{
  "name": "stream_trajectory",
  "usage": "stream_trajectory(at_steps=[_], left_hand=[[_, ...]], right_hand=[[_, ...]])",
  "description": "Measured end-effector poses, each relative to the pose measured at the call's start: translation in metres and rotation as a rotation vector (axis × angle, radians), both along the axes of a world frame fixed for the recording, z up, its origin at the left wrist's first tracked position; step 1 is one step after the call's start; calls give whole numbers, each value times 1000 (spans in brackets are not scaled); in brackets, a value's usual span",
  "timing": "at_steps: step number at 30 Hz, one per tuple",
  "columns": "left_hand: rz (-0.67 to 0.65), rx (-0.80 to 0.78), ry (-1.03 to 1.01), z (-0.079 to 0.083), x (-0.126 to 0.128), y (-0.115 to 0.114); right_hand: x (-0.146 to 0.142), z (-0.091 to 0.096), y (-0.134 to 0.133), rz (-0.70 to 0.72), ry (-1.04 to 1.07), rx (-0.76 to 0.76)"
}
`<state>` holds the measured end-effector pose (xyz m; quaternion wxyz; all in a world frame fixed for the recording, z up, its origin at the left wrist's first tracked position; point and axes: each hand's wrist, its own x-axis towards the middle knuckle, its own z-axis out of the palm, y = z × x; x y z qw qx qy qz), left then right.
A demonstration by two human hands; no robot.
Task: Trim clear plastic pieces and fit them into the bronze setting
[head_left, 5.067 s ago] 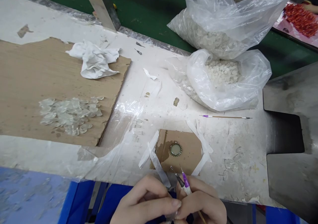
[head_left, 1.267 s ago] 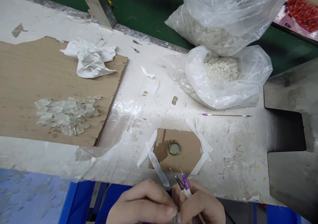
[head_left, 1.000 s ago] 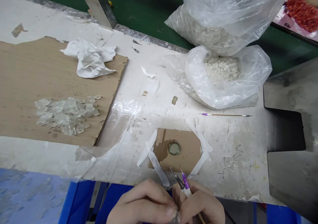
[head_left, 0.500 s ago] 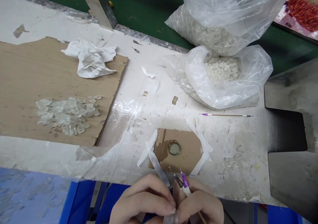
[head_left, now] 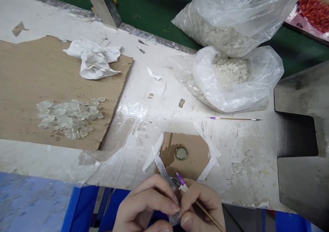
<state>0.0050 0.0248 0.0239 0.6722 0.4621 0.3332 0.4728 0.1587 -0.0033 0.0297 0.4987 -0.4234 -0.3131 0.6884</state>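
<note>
Nearest, our left hand [head_left: 146, 204]: fingers [head_left: 164, 199] curled narrow, their tips just above a clear piece [head_left: 174, 219]. The piece sits between both hands, touching our right thumb; the fingers partly hide it, so we cannot tell how firmly it is pinched.

Our right hand [head_left: 203, 206]: fingers closed around a pick [head_left: 199, 201], a thin wooden stick with a purple collar. Its dark tip points up and away, just beside the left fingertips.

Below the hands, blue crates [head_left: 84, 208] stand at the worktop's near edge.

Just ahead, on the worktop [head_left: 239, 177]: a cardboard square [head_left: 195, 160], held by white tape [head_left: 210, 146], with a crown cap [head_left: 181, 153] lying on it, a pale disc inside. Plastic film [head_left: 120, 146] lies to the left of the square.

Farther on: a second pick [head_left: 233, 118], lying flat beside a plastic bag of white cubes [head_left: 231, 72]. Behind that bag, a fuller bag of pale flakes [head_left: 213, 29].

To the left: a cardboard sheet [head_left: 51, 88] bearing a heap of clear flakes [head_left: 69, 117] and a crumpled white rag [head_left: 92, 58].

To the right: a grey metal bracket [head_left: 300, 101].
</note>
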Motion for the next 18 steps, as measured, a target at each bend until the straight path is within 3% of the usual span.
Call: stream_trajectory(at_steps=[3, 12, 18], left_hand=[[-5, -31, 5, 0, 0, 2], [2, -47, -3, 2, -1, 0], [-10, -46, -7, 2, 3, 4]], right_hand=[[4, 6, 1, 72, 11, -52], [5, 6, -3, 83, 79, -67], [-4, -4, -5, -90, 23, 63]])
